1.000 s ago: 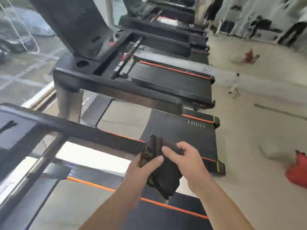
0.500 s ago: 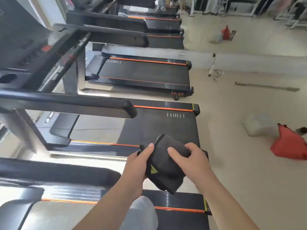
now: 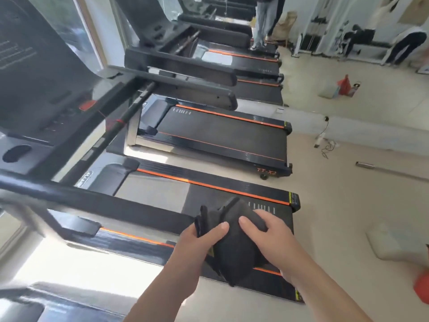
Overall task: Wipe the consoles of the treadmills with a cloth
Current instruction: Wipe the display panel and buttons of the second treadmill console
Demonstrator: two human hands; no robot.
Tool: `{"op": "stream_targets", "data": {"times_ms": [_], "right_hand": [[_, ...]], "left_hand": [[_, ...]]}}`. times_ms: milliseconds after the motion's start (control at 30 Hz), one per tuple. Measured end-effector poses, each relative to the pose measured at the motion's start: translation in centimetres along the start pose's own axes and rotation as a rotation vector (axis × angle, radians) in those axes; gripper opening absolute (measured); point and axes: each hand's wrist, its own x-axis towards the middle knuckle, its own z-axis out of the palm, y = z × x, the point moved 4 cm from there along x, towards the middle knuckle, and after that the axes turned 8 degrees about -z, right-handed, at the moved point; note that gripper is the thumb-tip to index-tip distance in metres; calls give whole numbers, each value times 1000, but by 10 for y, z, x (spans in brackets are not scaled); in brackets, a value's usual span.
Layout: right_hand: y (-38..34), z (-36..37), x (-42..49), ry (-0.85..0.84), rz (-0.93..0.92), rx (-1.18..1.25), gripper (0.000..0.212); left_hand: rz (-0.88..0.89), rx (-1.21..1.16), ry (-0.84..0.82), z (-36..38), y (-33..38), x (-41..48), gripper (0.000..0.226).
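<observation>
Both my hands, left [image 3: 195,242] and right [image 3: 271,235], pinch the black cloth [image 3: 234,242], thumbs on top; far treadmill [image 3: 220,133] reads "TT-X2".

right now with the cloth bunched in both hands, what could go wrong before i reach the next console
The cloth is wadded between the left hand and right hand, so it may smear rather than wipe flat. The handrail lies between the hands and the console, easy to knock when reaching. A loose cable and metal bar on the floor could trip you.
</observation>
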Motion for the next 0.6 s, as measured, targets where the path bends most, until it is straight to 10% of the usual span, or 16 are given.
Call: {"op": "stream_targets", "data": {"times_ms": [333, 600], "right_hand": [[-56, 9, 157, -201, -51, 209, 20], [-82, -22, 320, -442, -68, 97, 29]], "left_hand": [[-115, -338, -87, -7, 81, 76, 31], [41, -411, 249, 11, 176, 185, 44]]}}
